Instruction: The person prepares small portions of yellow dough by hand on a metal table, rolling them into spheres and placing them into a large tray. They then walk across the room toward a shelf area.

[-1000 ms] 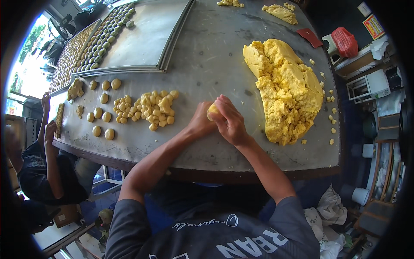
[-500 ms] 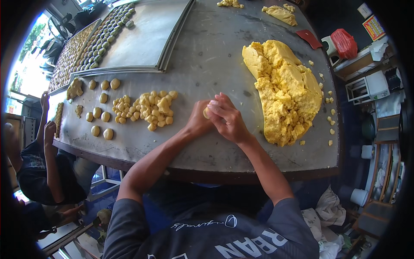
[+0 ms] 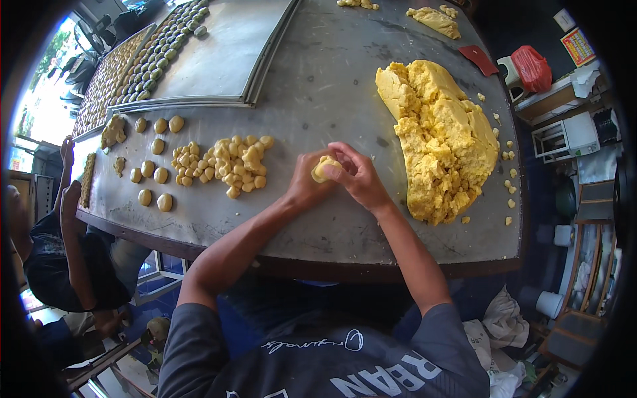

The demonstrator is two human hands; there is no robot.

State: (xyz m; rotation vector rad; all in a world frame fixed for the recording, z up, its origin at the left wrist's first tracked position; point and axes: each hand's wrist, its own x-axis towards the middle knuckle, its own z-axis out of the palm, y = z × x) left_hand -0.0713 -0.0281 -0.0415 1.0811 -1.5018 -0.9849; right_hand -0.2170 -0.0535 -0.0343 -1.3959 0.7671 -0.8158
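Grey tabletop, hands together around dough

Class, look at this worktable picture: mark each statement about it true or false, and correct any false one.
1. A small piece of dough is held between the left hand and the right hand. True.
2. The big yellow dough mass lies to the left of both hands. False: the big yellow dough mass lies to their right.
3. A flat red piece lies on the metal table. True.
4. The metal tray at upper left bears nothing. False: rows of small rounds stand on the metal tray.
5. A cluster of pale dough balls lies left of the hands. True.
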